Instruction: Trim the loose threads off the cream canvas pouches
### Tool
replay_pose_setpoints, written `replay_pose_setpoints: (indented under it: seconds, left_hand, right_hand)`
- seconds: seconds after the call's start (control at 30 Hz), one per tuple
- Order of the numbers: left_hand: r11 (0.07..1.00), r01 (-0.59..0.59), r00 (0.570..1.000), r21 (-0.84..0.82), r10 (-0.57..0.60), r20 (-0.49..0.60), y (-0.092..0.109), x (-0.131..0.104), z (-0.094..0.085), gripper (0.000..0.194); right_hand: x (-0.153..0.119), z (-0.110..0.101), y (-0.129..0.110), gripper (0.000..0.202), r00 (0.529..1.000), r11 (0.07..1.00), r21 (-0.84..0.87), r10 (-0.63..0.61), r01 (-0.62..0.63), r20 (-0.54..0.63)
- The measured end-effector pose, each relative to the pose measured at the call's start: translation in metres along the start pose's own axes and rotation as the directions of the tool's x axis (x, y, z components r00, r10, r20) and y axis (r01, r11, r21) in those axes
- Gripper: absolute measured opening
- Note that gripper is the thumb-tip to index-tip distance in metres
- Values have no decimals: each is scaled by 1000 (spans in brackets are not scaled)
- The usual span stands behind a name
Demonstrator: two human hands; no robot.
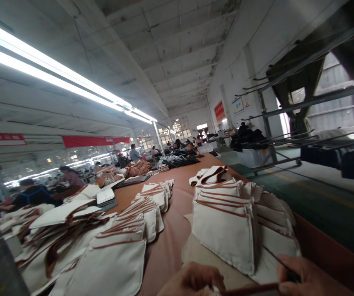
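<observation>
At the bottom edge, my left hand is closed, its bent fingers gripping a piece with a brown edge, mostly cut off by the frame. Opposite it, my right hand closes around a thin dark pointed tool whose tip points up and left; its exact kind is unclear. The fingers of this hand are also close to the brown edge. Just beyond both hands stands a row of cream fabric pieces with brown trim, overlapping one another. A beige sheet lies under them.
The brown-covered table stretches away ahead. More cream pieces lie in rows and heaps on the left, with dark pieces farther back. A metal rack and a white bin stand at right. Several people work in the distance.
</observation>
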State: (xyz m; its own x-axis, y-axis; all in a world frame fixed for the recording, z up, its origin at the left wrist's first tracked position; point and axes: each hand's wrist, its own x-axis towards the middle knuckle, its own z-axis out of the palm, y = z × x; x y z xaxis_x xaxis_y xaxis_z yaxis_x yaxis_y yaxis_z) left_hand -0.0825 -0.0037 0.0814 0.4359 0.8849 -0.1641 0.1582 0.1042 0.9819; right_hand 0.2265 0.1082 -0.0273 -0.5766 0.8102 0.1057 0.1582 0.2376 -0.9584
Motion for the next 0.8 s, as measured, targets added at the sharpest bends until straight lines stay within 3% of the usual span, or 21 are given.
replay_pose_setpoints:
  seconds: [0.07, 0.1, 0.23, 0.3, 0.37, 0.43, 0.53, 0.63, 0.8]
  left_hand:
    - [998, 0, 999, 57, -2, 48, 18, 9, 15, 50]
    - [995, -3, 998, 100, -4, 63, 26, 15, 24, 42]
    - [933, -149, 988, 327, 128, 83, 48, 39, 55, 20]
    - [855, -126, 991, 502, 133, 22, 49, 50, 62, 23]
    - [758, -12, 989, 652, 106, -104, 41, 57, 62, 23]
    - [727, 48, 982, 685, 89, -163, 27, 61, 60, 23]
    - [812, 44, 978, 582, 84, -190, 2, 60, 58, 27]
    - [946, 43, 976, 321, 30, -218, -18, 56, 57, 44]
    - [998, 51, 998, 24, -50, -49, -25, 50, 57, 41]
  right_hand:
    - [1, 11, -16, 24, 995, 988, -131, -92, 86, -40]
    - [2, 18, -27, 26, 989, 985, -120, -131, 123, -61]
    - [7, 47, -70, 50, 984, 946, 272, -175, 174, -23]
    - [8, 60, -83, 51, 988, 888, 441, -154, 134, 10]
    - [9, 68, -86, 49, 989, 824, 563, -128, 64, 75]
    - [8, 71, -82, 50, 983, 779, 627, -112, -5, 147]
    - [3, 66, -72, 44, 987, 821, 569, -57, -40, 152]
    - [-1, 54, -63, 30, 990, 894, 441, 14, -77, 142]
    - [-4, 43, -58, 30, 983, 898, 419, 65, -133, 171]
